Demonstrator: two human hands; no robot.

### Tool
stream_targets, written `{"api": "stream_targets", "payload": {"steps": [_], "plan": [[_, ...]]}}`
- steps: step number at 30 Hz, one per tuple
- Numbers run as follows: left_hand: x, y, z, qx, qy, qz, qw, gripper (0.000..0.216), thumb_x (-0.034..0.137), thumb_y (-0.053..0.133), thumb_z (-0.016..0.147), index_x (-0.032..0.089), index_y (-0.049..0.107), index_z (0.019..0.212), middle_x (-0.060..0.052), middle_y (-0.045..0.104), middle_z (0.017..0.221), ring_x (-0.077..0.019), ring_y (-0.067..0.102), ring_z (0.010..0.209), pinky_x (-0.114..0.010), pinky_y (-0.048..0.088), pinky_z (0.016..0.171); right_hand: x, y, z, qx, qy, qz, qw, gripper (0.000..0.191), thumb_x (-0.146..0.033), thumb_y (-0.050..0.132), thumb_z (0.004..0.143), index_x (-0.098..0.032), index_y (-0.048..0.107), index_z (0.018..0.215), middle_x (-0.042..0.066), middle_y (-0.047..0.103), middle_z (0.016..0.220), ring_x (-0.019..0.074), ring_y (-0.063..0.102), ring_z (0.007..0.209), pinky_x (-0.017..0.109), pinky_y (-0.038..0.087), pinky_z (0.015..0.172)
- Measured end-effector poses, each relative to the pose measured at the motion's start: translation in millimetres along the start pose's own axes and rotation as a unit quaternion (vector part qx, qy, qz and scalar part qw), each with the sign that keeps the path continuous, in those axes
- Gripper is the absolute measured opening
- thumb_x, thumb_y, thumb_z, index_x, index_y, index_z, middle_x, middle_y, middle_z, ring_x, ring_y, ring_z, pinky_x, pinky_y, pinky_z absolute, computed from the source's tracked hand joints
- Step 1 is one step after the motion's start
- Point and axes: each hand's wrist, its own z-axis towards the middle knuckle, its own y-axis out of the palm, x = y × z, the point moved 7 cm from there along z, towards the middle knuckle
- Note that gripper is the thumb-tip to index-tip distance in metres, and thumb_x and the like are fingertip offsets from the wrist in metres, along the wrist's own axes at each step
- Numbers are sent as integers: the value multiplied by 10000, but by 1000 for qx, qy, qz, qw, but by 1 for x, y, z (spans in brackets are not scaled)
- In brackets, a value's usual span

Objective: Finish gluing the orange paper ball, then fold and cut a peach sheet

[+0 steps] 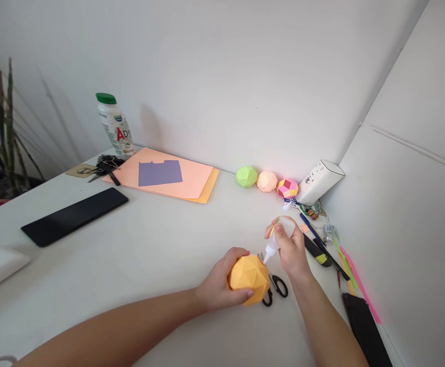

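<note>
My left hand is wrapped round a yellow-orange faceted paper ball, thumb across its lower front. In my right hand is a small white glue bottle, tilted downward. Its narrow nozzle points at the ball's upper right side; whether the tip touches the paper I cannot tell. Behind the ball lie scissors with black handles, their blades partly hidden. Three smaller paper balls stand in a row by the wall: a green one, a peach one and a pink, red and yellow one.
Peach paper sheets with a purple piece lie at the back, near a white bottle and keys. A black flat slab rests at left. Along the right wall are a white holder, pens, a cutter and a black phone-like object.
</note>
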Motion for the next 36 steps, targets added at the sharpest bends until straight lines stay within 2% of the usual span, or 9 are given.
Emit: {"api": "stream_targets", "payload": {"steps": [24, 26, 30, 33, 36], "plan": [[0, 0, -1, -1, 8, -6, 1000, 594, 383, 683, 716, 232, 394, 1213, -89, 513, 1152, -241, 568, 979, -400, 507, 818, 0, 0, -1, 5, 15, 7, 1000, 265, -458, 651, 823, -210, 559, 816, -11, 609, 591, 138, 524, 561, 249, 400, 508], [0, 0, -1, 0, 6, 0, 1000, 594, 395, 682, 717, 229, 396, 1210, -87, 514, 1142, -241, 569, 976, -402, 508, 819, 4, -4, 0, 32, 47, 39, 998, 311, -507, 637, 818, -210, 546, 813, -15, 594, 572, 134, 502, 537, 236, 372, 469], [4, 1, 0, 1, 3, 1, 1000, 581, 426, 675, 723, 232, 394, 1193, -89, 527, 1136, -246, 573, 980, -410, 512, 821, 22, -12, 3, 81, 182, 126, 972, 400, -593, 630, 783, -211, 529, 843, -35, 554, 569, 98, 397, 433, 215, 271, 386], [8, 2, 2, -1, 0, -5, 1000, 562, 421, 670, 723, 236, 396, 1177, -90, 534, 1127, -241, 577, 962, -399, 520, 792, 33, -13, 3, 86, 270, 198, 939, 429, -602, 668, 739, -209, 525, 834, -40, 539, 603, 80, 363, 404, 211, 253, 366], [9, 2, 2, 1, -2, -5, 1000, 557, 403, 674, 712, 232, 404, 1168, -86, 532, 1119, -236, 580, 947, -388, 520, 776, 35, -11, 4, 76, 305, 261, 913, 437, -599, 685, 724, -207, 518, 825, -45, 519, 613, 74, 376, 412, 198, 259, 362]]}}
